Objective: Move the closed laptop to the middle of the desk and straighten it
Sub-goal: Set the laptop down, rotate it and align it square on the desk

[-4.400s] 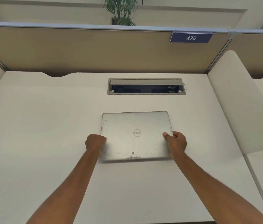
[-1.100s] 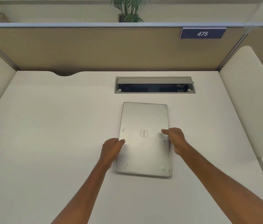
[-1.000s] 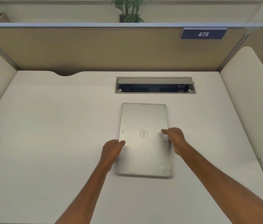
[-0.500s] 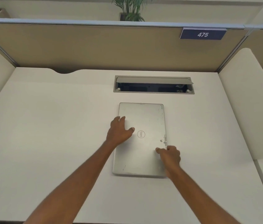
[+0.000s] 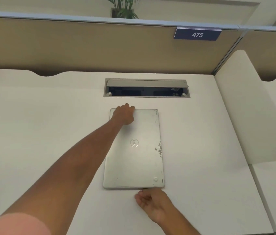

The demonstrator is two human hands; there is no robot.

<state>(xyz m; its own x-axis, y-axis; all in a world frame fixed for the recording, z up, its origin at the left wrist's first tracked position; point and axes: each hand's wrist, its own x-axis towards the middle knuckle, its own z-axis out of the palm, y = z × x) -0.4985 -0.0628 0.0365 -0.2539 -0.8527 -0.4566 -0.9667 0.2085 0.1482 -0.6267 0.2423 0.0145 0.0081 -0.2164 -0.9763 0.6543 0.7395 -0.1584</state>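
Head view: laptop (image 5: 134, 150) on white desk (image 5: 40, 124)

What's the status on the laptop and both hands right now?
Left hand on laptop's far left corner; right hand at its near edge. Laptop closed, flat mid-desk, short edge toward the person. Nothing in the way.

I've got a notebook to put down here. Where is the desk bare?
Bare desk lies left of the laptop, and right of it up to the side divider. The strip between laptop and cable hatch is narrow, with the left hand there.
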